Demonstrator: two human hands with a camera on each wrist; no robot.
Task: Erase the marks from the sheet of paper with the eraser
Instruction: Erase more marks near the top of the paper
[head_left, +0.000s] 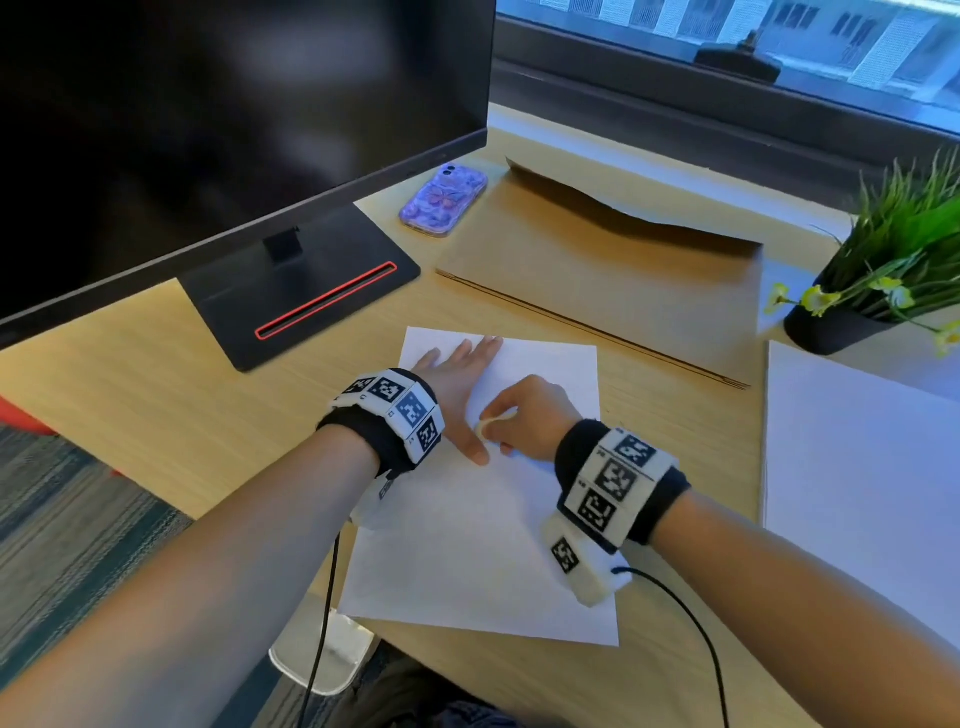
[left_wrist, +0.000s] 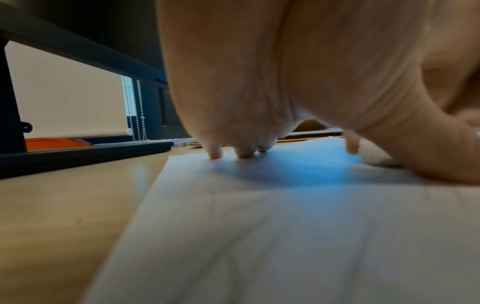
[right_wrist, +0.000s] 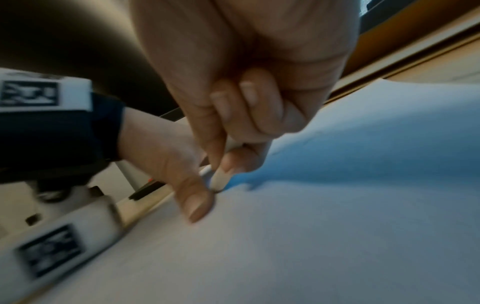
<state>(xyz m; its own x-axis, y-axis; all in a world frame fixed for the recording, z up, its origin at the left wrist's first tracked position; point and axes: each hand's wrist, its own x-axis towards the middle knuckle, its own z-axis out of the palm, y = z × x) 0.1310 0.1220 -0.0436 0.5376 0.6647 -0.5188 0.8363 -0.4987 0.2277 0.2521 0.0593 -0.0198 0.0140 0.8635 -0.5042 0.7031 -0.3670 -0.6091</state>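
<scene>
Head view: left hand (head_left: 462, 374) lies flat, fingers straight, pinning the sheet (head_left: 467, 545) (so it won't slide) while right hand (head_left: 524, 415) pinches the eraser (head_left: 485, 427) against it.

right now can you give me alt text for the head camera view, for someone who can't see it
A right hand pinches a small white eraser against a sheet of paper on a wooden desk, while the left hand lies flat on the paper. Behind are a dark monitor, a phone, a cardboard folder and a potted plant.
</scene>
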